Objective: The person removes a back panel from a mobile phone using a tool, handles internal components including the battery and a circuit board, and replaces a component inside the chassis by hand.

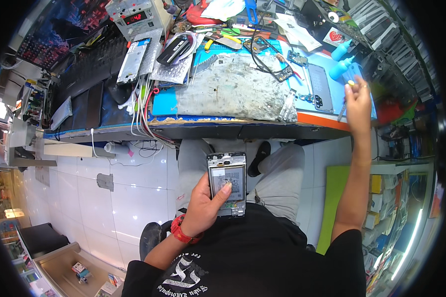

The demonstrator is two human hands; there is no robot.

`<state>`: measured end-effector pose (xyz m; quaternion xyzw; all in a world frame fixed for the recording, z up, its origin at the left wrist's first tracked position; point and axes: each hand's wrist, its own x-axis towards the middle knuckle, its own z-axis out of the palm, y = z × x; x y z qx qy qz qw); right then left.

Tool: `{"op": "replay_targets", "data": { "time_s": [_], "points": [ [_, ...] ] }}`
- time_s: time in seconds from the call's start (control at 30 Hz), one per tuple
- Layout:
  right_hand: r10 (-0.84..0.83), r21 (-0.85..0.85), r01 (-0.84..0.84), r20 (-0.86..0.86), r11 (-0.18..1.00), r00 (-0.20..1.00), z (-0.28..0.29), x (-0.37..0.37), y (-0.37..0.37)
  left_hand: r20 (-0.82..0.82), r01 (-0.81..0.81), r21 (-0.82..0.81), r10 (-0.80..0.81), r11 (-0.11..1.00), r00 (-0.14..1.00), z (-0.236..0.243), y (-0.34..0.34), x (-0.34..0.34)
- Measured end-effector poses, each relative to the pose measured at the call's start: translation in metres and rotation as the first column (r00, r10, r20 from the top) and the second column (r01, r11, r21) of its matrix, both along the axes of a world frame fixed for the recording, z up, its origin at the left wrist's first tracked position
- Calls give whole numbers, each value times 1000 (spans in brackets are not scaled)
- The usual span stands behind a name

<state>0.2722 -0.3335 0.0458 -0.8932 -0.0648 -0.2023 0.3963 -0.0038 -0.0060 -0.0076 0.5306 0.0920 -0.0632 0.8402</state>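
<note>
My left hand, with a red band at its wrist, is closed round an opened phone above my lap. The phone's back is off, and its battery and a green circuit board strip show; my thumb lies over the battery. Out at the right end of the bench is my raised right hand, its fingers drawn together. A small pale yellow tip shows at them, and a thin metal shaft comes out below; what they hold I cannot make out. Two light blue squeeze bottles stand just beyond this hand.
A stained grey work mat covers the bench's middle. Right of it lies a dark phone back on a blue sheet. A power supply, loose cables and hand tools crowd the rear. A white phone frame lies left.
</note>
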Motion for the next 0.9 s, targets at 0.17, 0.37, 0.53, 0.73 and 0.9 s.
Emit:
{"op": "replay_targets", "data": {
  "time_s": [0.17,0.37,0.53,0.73,0.9],
  "points": [
    [638,742,-346,-139,574,758,11,-123,96,-11,31,-6,-31,1000,999,1,-3,-2],
    [793,757,-434,-176,488,583,-1,-159,122,-7,80,14,-80,997,997,10,-9,0],
    [792,590,-567,-230,576,566,9,-153,121,-4,75,39,-75,996,997,10,-7,0],
    [803,218,-773,-163,595,573,15,-150,118,-15,73,59,-72,996,997,12,-10,0],
    [815,-7,-815,-37,579,579,14,-155,125,15,42,216,-46,976,999,7,-14,0]
  ]
}}
